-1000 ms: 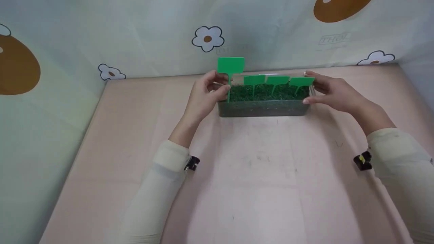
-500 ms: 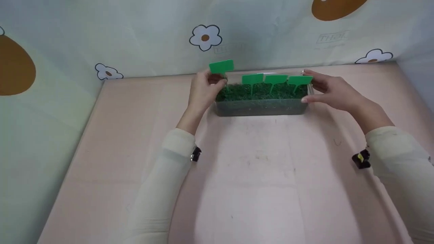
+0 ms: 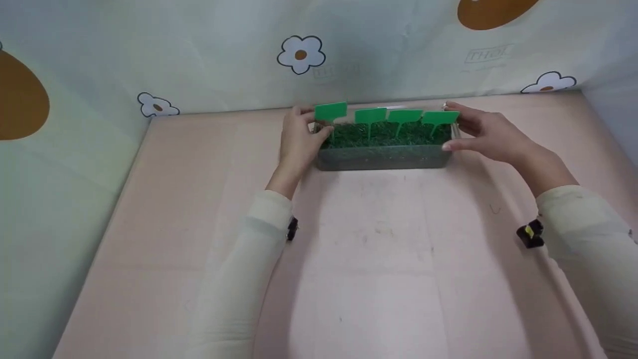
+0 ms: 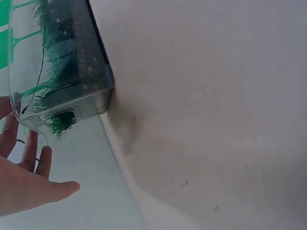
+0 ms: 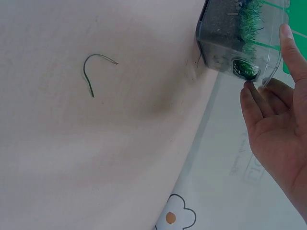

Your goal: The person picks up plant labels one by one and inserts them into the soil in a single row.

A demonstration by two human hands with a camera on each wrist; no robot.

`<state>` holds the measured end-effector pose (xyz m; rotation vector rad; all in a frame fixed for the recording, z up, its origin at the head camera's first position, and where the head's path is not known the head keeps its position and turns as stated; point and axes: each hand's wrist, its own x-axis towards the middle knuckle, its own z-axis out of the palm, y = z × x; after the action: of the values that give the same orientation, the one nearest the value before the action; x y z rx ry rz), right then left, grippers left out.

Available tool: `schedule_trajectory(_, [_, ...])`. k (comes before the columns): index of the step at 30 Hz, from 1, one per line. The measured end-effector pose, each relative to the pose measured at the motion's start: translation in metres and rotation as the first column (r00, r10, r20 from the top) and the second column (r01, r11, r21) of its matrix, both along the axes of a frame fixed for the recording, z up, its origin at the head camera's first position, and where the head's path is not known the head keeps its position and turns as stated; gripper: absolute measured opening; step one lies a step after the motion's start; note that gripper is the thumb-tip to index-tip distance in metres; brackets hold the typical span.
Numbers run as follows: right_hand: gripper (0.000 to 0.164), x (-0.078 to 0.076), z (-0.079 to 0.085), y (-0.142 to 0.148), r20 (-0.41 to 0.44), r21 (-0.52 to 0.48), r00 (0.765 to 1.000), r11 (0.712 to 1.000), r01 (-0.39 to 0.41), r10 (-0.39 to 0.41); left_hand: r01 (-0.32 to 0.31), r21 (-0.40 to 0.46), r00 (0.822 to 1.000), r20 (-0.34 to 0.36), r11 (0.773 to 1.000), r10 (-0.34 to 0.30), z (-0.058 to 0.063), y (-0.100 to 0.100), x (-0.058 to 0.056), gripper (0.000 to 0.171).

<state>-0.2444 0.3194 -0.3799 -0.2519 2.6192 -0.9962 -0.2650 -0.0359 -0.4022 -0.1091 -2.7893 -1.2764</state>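
Observation:
A clear plastic planter box [image 3: 384,158] filled with dark soil and green grass stands near the table's back edge. Several green T-shaped plant labels stand in it in a row. My left hand [image 3: 297,137] is at the planter's left end, pinching the leftmost plant label [image 3: 330,111], its thumb tip at the stem low over the grass. In the left wrist view its other fingers [image 4: 31,148] spread by the end wall. My right hand [image 3: 493,134] grips the planter's right end, thumb in front and fingers behind; its thumb [image 5: 288,45] lies along the plastic in the right wrist view.
The planter stands on a pinkish table [image 3: 369,259], close to a pale wall sheet [image 3: 224,60] printed with flowers. A thin curved dark strand [image 5: 86,72] lies on the table right of the planter.
My left hand has shifted the leftmost label leftward and pushed it down into the grass, so its top is near the height of the others. My right hand has stayed at the right end.

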Motion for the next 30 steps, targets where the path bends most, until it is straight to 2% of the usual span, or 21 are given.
schedule_trajectory(4, [0.095, 0.0001, 0.0009, -0.0006, -0.01, -0.006, 1.0, 1.0, -0.008, 0.008, -0.035, -0.065, 0.999, 0.003, 0.997, 0.035, -0.004, 0.0003, -0.0007, 0.016])
schedule_trajectory(8, [0.096, -0.0001, 0.002, -0.0014, -0.011, -0.002, 1.0, 1.0, -0.009, 0.009, -0.061, -0.094, 0.998, -0.005, 0.994, 0.061, -0.0064, 0.0, -0.0013, 0.017])
schedule_trajectory(15, [0.097, 0.0012, 0.0038, -0.002, -0.006, -0.006, 1.0, 1.0, -0.004, 0.004, -0.069, -0.145, 0.997, 0.007, 0.987, 0.07, -0.0053, -0.0002, -0.002, 0.018])
schedule_trajectory(25, [0.097, 0.0009, 0.0014, -0.0013, 0.003, -0.001, 1.0, 1.0, -0.002, 0.002, -0.064, -0.112, 0.997, 0.033, 0.992, 0.068, -0.0052, 0.0024, 0.0004, 0.015])
schedule_trajectory(30, [0.098, 0.0006, 0.0004, -0.0011, 0.002, 0.006, 1.0, 1.0, -0.004, 0.004, -0.048, -0.13, 0.999, 0.009, 0.99, 0.05, -0.0044, 0.0022, 0.0008, 0.019])
